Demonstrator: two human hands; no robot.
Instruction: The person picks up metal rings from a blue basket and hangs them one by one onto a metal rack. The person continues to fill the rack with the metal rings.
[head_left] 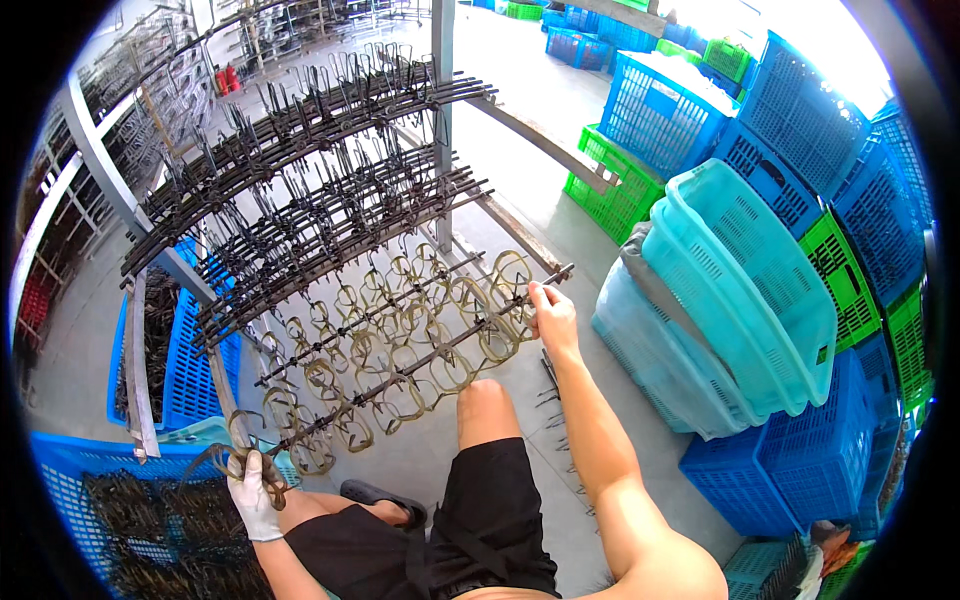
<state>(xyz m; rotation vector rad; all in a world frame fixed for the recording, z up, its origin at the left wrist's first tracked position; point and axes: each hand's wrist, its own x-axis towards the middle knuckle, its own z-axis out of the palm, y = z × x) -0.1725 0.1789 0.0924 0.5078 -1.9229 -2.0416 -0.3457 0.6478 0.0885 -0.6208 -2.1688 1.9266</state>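
Note:
Across my lap runs a dark metal rod (405, 372) hung with several translucent olive eyeglass frames (400, 402). My bare right hand (553, 316) is closed round its right end, thumb and fingers pinching the rod. At the opposite end, my left hand (254, 496), in a white glove, is closed on brownish-olive eyeglass frames (215, 462); whether it also grips the rod there is hidden. Just beyond lies a second rod (372, 318) with similar olive frames, resting on the metal rack (520, 232).
Higher rack levels carry bundled dark rods with wire hooks (300, 195). A blue crate of dark pieces (60, 455) sits at lower left, another blue crate (205, 350) behind it. Turquoise baskets (745, 290) and stacked blue crates (800, 470) line the right. Hooked rods (555, 400) lie by my right forearm.

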